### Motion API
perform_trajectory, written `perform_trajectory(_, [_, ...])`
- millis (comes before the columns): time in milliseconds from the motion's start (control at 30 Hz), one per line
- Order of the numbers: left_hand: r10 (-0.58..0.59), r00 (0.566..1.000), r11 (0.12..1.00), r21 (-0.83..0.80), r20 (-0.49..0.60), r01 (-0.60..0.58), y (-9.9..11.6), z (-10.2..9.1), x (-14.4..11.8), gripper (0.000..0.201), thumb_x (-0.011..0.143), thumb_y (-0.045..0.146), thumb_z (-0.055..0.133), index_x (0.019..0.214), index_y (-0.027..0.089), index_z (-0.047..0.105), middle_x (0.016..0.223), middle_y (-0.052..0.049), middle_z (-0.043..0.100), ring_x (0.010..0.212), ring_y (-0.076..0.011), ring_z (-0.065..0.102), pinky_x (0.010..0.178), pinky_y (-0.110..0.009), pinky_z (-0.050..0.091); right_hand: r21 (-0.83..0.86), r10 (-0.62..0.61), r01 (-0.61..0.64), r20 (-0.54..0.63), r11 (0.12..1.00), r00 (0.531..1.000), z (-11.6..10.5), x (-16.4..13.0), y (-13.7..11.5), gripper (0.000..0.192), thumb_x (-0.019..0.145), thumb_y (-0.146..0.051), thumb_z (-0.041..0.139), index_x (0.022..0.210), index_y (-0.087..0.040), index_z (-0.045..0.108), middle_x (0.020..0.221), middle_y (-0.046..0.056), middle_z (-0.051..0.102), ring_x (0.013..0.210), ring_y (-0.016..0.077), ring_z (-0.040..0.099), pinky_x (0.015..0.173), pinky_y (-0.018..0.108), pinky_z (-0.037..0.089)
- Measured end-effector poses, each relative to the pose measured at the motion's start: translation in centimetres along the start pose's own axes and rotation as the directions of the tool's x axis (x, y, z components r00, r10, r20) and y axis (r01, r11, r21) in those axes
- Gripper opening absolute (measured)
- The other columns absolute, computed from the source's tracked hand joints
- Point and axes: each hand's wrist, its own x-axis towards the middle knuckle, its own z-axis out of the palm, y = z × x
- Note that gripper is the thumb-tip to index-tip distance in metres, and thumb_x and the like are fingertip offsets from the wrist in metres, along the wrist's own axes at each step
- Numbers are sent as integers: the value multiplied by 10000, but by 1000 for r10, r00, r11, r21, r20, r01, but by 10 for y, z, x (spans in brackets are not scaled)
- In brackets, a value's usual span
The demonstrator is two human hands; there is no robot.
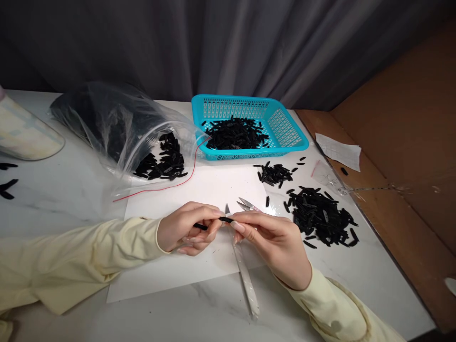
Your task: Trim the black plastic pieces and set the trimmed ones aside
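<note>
My left hand (188, 228) and my right hand (274, 240) meet over a white sheet of paper (199, 190) and pinch the two ends of one small black plastic piece (225, 219). A slim white-handled knife (245, 280) runs from under my right hand toward the table's front edge, its blade tip pointing up beside the piece; whether my right hand grips it I cannot tell. Small metal snips (247, 204) lie on the paper just beyond my fingers. A heap of black pieces (320, 216) lies to the right of my right hand.
A turquoise basket (285, 128) with black pieces stands at the back. An open clear plastic bag (117, 128) spills more pieces at the left. A smaller pile (274, 173) lies before the basket. The table's right edge meets a brown surface with a paper slip (338, 151).
</note>
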Motion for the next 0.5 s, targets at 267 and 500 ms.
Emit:
perform_trajectory(267, [25, 1000, 1000, -11, 15, -25, -1, 0, 0, 357, 835, 285, 413, 515, 137, 471, 346, 63, 270, 284, -26, 177, 257, -117, 231, -27, -57, 57, 1, 998, 998, 0, -1, 0, 138, 811, -107, 595, 873, -177, 696, 670, 7, 671, 589, 121, 614, 600, 254, 513])
perform_trajectory(500, [50, 999, 999, -14, -20, -50, 1, 1, 0, 261, 825, 245, 428, 599, 143, 510, 391, 61, 340, 297, -25, 194, 264, -115, 238, 21, -22, 22, -9, 1000, 1000, -1, 0, 1, 139, 793, -107, 618, 881, -182, 695, 704, 14, 679, 604, 128, 636, 601, 251, 541])
